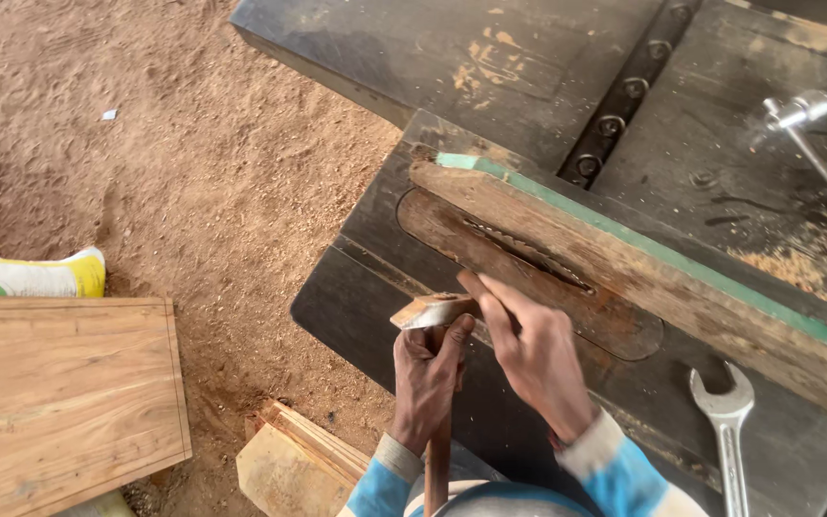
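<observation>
My left hand (pixel 426 383) grips a thin reddish wooden stick (pixel 439 460) that stands upright at the near edge of the dark saw table (pixel 356 297). On top of the stick rests a small wooden block (pixel 430 310). My right hand (pixel 528 349) lies over the block's right end, index finger stretched along it. Just beyond the hands, the saw blade (pixel 528 254) shows in a slot of the rust-brown insert plate (pixel 614 321). A long wooden fence (pixel 662 278) with a green top edge runs diagonally behind the blade.
An open-end spanner (pixel 726 421) lies on the table at the right. A metal handle (pixel 811 120) sticks up at the far right. Sawdust covers the ground (pixel 145 144). A wooden board (pixel 59 393), a yellow-white sack (pixel 31 276) and several offcuts (pixel 294 460) lie at the left.
</observation>
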